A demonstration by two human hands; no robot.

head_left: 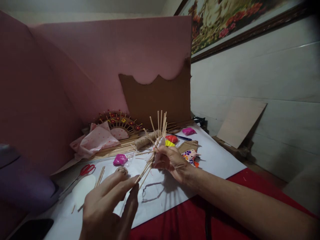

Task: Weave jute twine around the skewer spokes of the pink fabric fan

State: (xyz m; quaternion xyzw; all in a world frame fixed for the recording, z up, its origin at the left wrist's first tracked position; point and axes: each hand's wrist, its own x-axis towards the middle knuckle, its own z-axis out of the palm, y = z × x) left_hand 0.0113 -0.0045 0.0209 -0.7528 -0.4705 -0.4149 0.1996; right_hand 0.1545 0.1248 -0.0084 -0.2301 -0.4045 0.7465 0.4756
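My right hand (170, 161) is closed around a small white piece stuck with several thin wooden skewers (160, 126) that fan upward and down to the left. My left hand (110, 203) pinches the lower end of one of those skewers (143, 176) between thumb and forefinger. Both hands hover above a white paper sheet (215, 156) lying on a red cloth (180, 220).
On the sheet lie red-handled scissors (86, 170), loose sticks (100, 176), pink clay lumps (120, 160), a twine spool (143, 141), red and yellow clay (171, 140) and a pen (183, 137). A skewer fan craft (120, 123) and pink dotted cloth (96, 141) sit behind. Pink and brown boards stand at the back.
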